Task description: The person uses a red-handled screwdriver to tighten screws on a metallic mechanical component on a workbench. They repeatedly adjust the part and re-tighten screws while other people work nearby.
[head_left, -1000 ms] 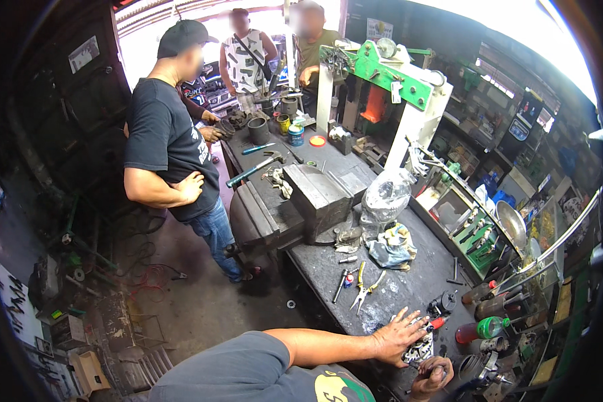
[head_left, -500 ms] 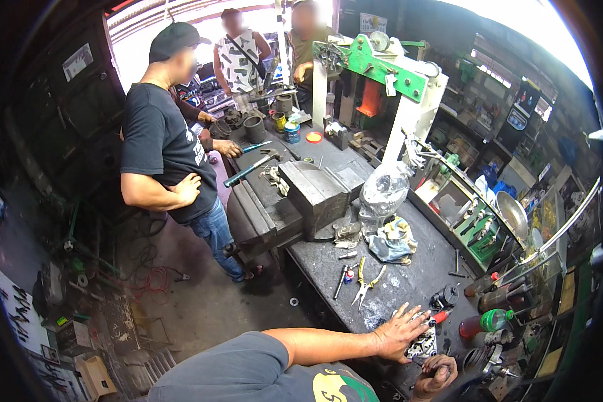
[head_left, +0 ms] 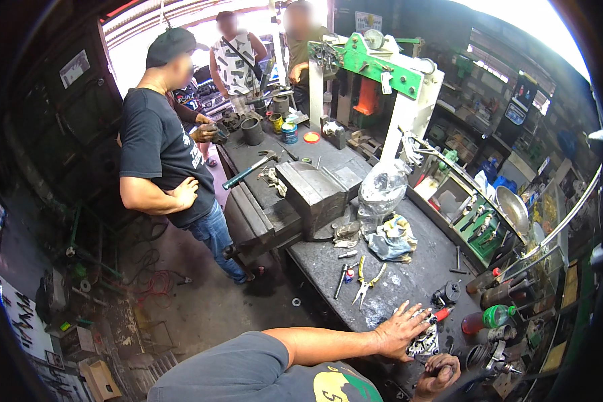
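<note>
My left hand (head_left: pixel 396 333) lies flat with its fingers spread over a silvery metal machine part (head_left: pixel 423 342) on the workbench. Close beside it, my right hand (head_left: pixel 439 375) is curled closed, low by the near side of that part; whatever sits inside its fingers is hidden. A red-handled tool (head_left: pixel 441 314) rests just beyond my left fingertips. Farther up the bench are yellow-handled pliers (head_left: pixel 364 285), a dark rod (head_left: pixel 341 281) and a small metal socket-like piece (head_left: pixel 348 254). A round black part (head_left: pixel 447 293) stands to the right of the pliers.
A big bench vise (head_left: pixel 315 194) and a hammer (head_left: pixel 249 169) occupy the bench's far part. Rags (head_left: pixel 390 239) lie near a plastic-wrapped object (head_left: pixel 382 191). Bottles, one green-capped (head_left: pixel 490 317), line the right. A person in a dark shirt (head_left: pixel 157 134) stands left; others stand behind.
My hands stay nearly in place. By the far end of the bench, another person's hand has drawn back, and the blue-handled tool near it is gone from the benchtop. The view has shifted slightly.
</note>
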{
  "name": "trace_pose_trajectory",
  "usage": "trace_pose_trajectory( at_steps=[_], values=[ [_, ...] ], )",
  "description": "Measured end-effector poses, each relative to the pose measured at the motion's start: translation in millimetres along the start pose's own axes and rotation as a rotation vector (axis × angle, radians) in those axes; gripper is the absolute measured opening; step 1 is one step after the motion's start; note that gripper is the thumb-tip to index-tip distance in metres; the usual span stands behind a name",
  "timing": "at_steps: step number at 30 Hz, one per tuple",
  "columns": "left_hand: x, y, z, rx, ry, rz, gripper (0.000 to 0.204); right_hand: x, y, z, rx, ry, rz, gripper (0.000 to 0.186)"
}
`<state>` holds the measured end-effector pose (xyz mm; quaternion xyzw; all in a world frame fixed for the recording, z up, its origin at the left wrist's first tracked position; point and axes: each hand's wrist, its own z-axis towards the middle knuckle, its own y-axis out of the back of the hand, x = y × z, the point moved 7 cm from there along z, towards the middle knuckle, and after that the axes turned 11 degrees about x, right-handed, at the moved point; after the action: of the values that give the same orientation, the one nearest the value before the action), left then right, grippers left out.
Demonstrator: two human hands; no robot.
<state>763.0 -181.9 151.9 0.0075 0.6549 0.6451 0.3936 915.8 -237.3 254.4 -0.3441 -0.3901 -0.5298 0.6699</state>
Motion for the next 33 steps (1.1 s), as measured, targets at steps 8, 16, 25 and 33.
trace_pose_trajectory(
  at_steps=[8,16,25,33],
  values=[
    [-1,2,0,-0.010,-0.002,0.008,0.113,-52,26,-18,0.038,-0.008,0.055,0.049],
    [2,-1,-2,-0.029,-0.004,0.010,0.114,-34,5,-7,0.116,0.019,-0.017,0.051],
    [8,7,5,0.058,0.040,0.068,0.112,-34,18,-1,-0.102,-0.053,0.241,0.039],
    [-3,10,4,-0.052,-0.014,0.046,0.124,-27,27,-10,-0.144,-0.020,0.190,0.045]
  ],
)
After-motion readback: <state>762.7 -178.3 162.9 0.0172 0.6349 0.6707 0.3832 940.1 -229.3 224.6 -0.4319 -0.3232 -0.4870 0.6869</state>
